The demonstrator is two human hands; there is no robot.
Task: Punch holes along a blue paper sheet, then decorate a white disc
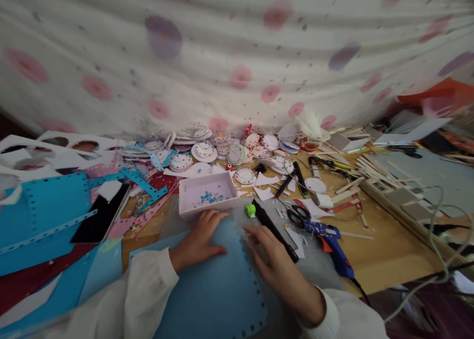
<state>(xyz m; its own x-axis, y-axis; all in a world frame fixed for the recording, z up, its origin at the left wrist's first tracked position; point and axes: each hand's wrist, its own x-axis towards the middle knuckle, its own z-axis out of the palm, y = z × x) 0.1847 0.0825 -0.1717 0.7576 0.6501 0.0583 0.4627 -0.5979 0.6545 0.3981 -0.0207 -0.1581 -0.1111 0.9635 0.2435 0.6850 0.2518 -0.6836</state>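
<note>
A blue sheet (207, 299) with a row of dark dots or holes along its right edge lies in front of me. My left hand (202, 240) rests on its upper part, fingers stretched toward the box and thumb apart. Over the sheet's right edge is my right hand (272, 260), its fingers loosely bent and spread, slightly blurred; I make out nothing between them. Just beyond the left fingertips stands a shallow pale box (207, 193) holding small blue and pink bits. To the right of the sheet lies a black pen-like tool (276, 230) with a green end.
A blue glue gun (331, 245) and black-handled scissors (298, 214) lie at right. Layered white discs with coloured dots (203, 151) crowd the back. Blue dotted pieces (55, 201) and a black phone-like slab (99, 215) are at left. Wooden sticks (385, 176) pile up at right.
</note>
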